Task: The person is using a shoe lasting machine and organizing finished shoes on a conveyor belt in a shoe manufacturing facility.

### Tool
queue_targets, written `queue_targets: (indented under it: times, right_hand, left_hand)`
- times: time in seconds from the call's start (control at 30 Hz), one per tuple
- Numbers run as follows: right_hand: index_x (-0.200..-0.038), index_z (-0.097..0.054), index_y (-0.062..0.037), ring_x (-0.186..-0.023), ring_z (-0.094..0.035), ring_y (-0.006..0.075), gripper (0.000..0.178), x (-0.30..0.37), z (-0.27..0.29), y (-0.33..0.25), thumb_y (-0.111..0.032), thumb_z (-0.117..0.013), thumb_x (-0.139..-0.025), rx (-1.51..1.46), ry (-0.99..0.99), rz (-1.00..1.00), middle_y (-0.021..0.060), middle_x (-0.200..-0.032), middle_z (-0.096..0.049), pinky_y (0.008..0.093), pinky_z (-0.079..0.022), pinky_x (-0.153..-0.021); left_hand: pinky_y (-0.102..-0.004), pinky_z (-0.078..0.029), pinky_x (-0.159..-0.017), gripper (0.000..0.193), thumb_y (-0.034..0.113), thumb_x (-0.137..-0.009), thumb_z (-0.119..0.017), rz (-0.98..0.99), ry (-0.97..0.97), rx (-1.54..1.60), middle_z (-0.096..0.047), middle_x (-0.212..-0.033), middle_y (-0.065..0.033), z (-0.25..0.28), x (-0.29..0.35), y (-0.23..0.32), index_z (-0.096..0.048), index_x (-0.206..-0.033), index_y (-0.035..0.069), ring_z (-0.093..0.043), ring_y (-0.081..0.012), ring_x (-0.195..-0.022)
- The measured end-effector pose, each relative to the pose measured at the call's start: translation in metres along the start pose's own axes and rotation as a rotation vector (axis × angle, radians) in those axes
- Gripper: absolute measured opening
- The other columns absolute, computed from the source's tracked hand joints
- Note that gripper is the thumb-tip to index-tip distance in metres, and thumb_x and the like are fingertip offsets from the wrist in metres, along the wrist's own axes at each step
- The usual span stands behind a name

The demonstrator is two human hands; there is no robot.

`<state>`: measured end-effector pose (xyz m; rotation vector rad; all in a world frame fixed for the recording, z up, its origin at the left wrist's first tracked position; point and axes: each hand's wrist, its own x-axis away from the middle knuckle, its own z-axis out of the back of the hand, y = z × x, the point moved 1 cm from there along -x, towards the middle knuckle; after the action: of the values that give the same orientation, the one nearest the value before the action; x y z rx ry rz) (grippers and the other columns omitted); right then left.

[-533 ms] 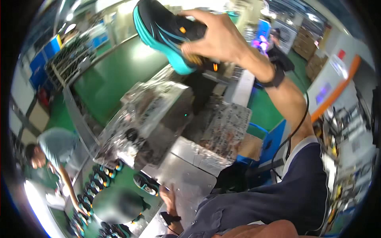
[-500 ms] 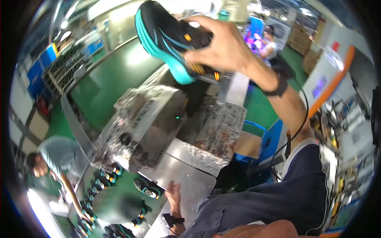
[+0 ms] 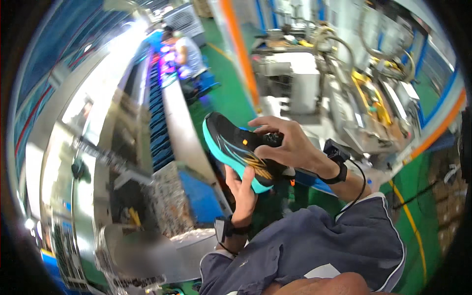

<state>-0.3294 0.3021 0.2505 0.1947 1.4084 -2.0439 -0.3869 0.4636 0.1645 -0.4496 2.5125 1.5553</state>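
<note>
A black running shoe (image 3: pixel 227 139) with a thick teal sole and orange marks is held in front of my body, toe pointing up and to the left. My left hand (image 3: pixel 242 194) grips the sole near the heel from below, thumb against the side. At the shoe's opening, my right hand (image 3: pixel 291 147) has its fingers curled over the collar and its thumb pressed on the near side. Part of the collar and the inside of the shoe are hidden by the right hand.
A conveyor with a row of dark shoes (image 3: pixel 158 129) runs away to the left, beside a foil-covered box (image 3: pixel 169 196). Farther off, a person (image 3: pixel 187 56) sits by a purple light. Machinery (image 3: pixel 305 83) with an orange-edged frame (image 3: pixel 238 49) stands at the right.
My view has turned right. My right hand has brought the shoe down from high up, and my left hand, formerly low by the metal table, now grips its sole.
</note>
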Motion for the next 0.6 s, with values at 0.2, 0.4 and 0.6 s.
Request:
queue_targets:
  times: [0.2,0.4,0.6]
  right_hand:
    - [-0.125,-0.055,-0.0029,-0.101,-0.057,0.0137,0.062,0.109,0.107,0.081,-0.010,-0.078,-0.067,-0.186,0.505,-0.328,0.0052,-0.113,-0.061,0.0280,-0.044,-0.094]
    - [-0.121,-0.058,-0.0011,-0.093,-0.060,0.0145,0.055,0.204,0.221,0.175,-0.008,-0.074,-0.069,0.043,0.984,-0.491,0.0075,-0.108,-0.064,0.0276,-0.048,-0.085]
    - [-0.122,-0.058,-0.0022,-0.092,-0.061,0.0155,0.053,0.240,0.293,0.180,-0.006,-0.070,-0.071,0.209,1.269,-0.552,0.0094,-0.107,-0.065,0.0285,-0.049,-0.082]
  left_hand:
    - [-0.0325,-0.043,-0.096,0.050,0.015,-0.090,-0.063,0.324,-0.325,-0.042,-0.056,-0.123,-0.0107,-0.144,-0.033,-0.081,-0.042,-0.134,0.001,-0.055,-0.0179,-0.110]
    - [-0.0288,-0.047,-0.087,0.070,0.036,-0.093,-0.059,0.525,-0.663,-0.283,-0.060,-0.118,-0.0108,-0.252,-0.081,-0.227,-0.032,-0.145,-0.002,-0.058,-0.0151,-0.098]
    - [-0.0280,-0.051,-0.075,0.060,0.037,-0.084,-0.072,0.233,-0.465,-0.702,-0.068,-0.101,-0.0138,-0.337,-0.192,-0.433,-0.054,-0.123,-0.005,-0.064,-0.0150,-0.091]
